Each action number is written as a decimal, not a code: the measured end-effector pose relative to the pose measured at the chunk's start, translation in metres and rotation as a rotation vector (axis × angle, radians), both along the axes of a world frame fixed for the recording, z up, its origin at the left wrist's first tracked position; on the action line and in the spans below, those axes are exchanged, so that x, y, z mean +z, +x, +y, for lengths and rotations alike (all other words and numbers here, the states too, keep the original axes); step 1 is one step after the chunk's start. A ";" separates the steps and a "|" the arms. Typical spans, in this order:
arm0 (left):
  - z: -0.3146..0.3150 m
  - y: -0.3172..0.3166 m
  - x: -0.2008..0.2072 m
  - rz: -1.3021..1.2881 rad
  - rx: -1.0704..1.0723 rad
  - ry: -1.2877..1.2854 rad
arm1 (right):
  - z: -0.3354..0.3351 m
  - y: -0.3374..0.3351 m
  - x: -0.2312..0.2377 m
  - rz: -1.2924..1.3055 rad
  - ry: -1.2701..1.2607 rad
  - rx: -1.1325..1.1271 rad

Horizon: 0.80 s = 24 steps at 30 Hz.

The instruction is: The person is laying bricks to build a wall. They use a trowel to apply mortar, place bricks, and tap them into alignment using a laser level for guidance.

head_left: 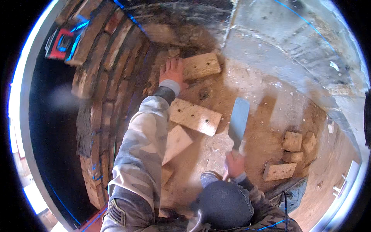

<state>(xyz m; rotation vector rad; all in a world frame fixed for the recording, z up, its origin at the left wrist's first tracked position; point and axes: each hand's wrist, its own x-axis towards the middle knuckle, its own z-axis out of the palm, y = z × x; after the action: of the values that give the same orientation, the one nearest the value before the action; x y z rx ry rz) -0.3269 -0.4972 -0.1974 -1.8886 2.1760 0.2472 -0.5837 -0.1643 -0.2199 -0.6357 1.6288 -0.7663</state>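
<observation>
My left arm reaches far forward. My left hand (172, 71) lies with its fingers stretched out at the foot of the brickwork, against the end of a pale brick (203, 65). Whether it touches that brick cannot be made out. In my right hand (234, 164), closed round the handle, is a trowel (239, 118) with a long, flat grey blade pointing away from me. Between my hands a brick with holes (196, 116) lies on the dusty ground. Nearer, a smaller brick piece (177, 144) is partly covered by my left sleeve.
A rough brick wall (110, 69) rises on the left, carrying a red device (60, 44) and blue light lines. Several brick pieces (292, 141) lie at right. A grey slab-like surface (270, 34) stands at the back right. My knee (224, 203) is near the bottom.
</observation>
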 end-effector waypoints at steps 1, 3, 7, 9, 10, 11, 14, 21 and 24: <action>-0.009 -0.009 -0.004 -0.025 -0.026 0.028 | 0.008 -0.008 0.008 0.043 0.030 -0.002; -0.015 -0.014 -0.014 -0.023 -0.078 0.016 | 0.021 -0.022 0.022 0.127 0.081 0.007; -0.034 0.002 -0.054 -0.119 -0.138 -0.005 | 0.044 -0.043 0.008 0.169 0.073 -0.024; -0.025 -0.016 -0.037 -0.030 -0.140 0.046 | 0.046 -0.050 -0.005 0.302 0.020 -0.048; -0.021 -0.020 -0.028 0.079 -0.088 0.076 | 0.049 -0.051 -0.008 0.361 0.005 -0.048; -0.015 -0.016 -0.021 0.176 -0.028 0.115 | 0.046 -0.049 -0.006 0.056 0.039 -0.166; 0.023 0.004 0.007 0.821 0.367 0.402 | 0.018 -0.041 0.022 0.291 -0.207 -0.087; 0.215 0.055 0.045 2.078 0.801 0.810 | -0.045 0.037 0.045 -0.523 -0.411 -0.560; 0.259 0.053 0.080 2.169 0.741 0.690 | -0.034 0.087 0.045 -0.478 -0.140 0.018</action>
<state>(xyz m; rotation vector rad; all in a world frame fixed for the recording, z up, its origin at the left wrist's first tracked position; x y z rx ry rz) -0.2738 -0.2380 -0.1177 -1.5560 0.7553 3.6528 -0.4972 -0.1987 -0.1744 -0.5153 1.1390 -0.9431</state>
